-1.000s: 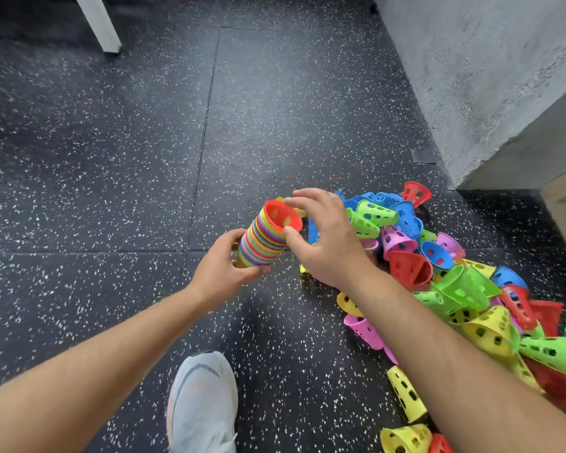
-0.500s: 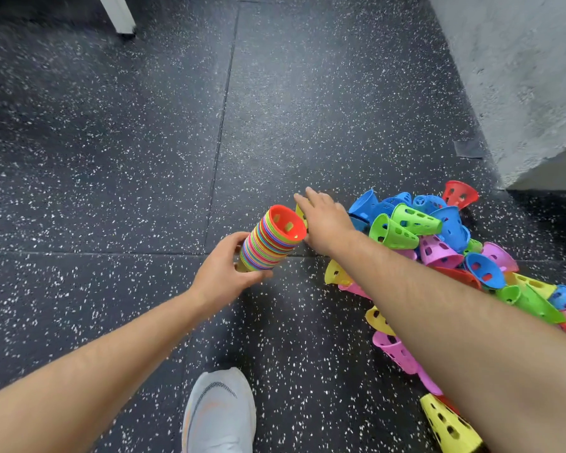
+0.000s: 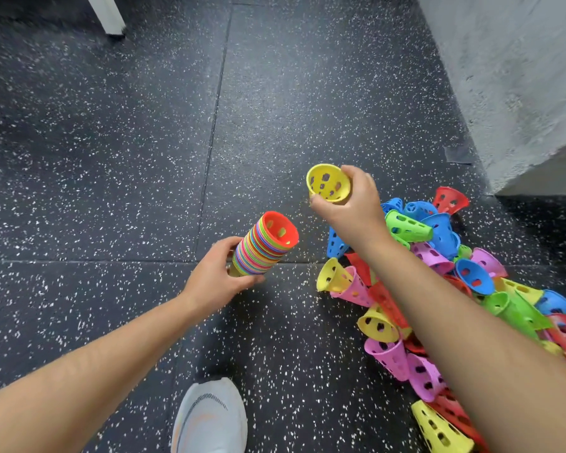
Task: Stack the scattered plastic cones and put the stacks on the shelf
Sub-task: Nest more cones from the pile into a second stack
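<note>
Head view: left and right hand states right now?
Left hand: closed, holding the lower end of the multicoloured cone stack.
Right hand: closed, holding a single yellow cone, apart from the stack.

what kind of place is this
Probably a gym or sports training room: speckled black rubber floor in tiles, a heap of perforated plastic cones, and a rough concrete wall.

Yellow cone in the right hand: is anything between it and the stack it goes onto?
Nothing visible. The right hand holds the yellow cone apart from the stack, which the left hand grips. The stack's red open end is uncovered, and only floor shows in the gap.
</note>
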Available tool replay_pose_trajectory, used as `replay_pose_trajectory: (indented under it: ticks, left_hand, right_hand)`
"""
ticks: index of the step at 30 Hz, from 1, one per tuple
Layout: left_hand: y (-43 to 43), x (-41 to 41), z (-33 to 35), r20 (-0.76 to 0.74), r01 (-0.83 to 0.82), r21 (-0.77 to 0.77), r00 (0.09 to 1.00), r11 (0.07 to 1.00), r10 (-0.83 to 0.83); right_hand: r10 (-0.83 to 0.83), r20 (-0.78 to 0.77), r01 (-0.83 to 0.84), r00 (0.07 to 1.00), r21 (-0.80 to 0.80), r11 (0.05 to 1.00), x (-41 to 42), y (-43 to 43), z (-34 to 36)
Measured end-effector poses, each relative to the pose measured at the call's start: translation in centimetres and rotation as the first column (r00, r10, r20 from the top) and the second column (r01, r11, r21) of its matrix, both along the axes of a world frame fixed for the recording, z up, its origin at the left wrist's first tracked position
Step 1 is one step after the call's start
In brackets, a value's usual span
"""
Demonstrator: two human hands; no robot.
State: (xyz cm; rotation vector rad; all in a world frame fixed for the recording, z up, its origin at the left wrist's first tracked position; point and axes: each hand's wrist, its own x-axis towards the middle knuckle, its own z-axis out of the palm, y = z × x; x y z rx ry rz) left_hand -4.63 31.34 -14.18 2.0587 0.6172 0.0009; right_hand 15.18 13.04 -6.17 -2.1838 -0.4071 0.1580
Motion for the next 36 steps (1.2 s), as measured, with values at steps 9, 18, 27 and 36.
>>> replay_pose_trajectory:
  ticks: [9,18,27,36]
  left_hand:
    - [-2.8,4.5,2.0,0.063,0.075,0.029,0.995,0.997,-0.077]
    - [-5.7,10.8,4.5,0.163,0.184,0.042,0.968,0.982,-0.189]
    - [-8.1,20.9,6.2,0.184,0.293,0.175,0.928,0.940,-0.324]
    - [-9.6,23.2,5.2,0.155,0.302,0.220,0.928,0.928,-0.339]
  right_hand:
    - [0.265,-0.130,-0.276,0.956,-0.074,0.958,-3.0,-4.5,2.7]
    - [-0.075,0.073,0.088,0.994,-0.190,0.978,5.4,-11.8,1.8]
    - [-0.260,-0.011,0.204,0.966,-0.587,0.784,16.0,-19.2,-2.5]
    - [-0.276,0.008,0.218,0.961,-0.634,0.742,18.3,-20.1,-5.9]
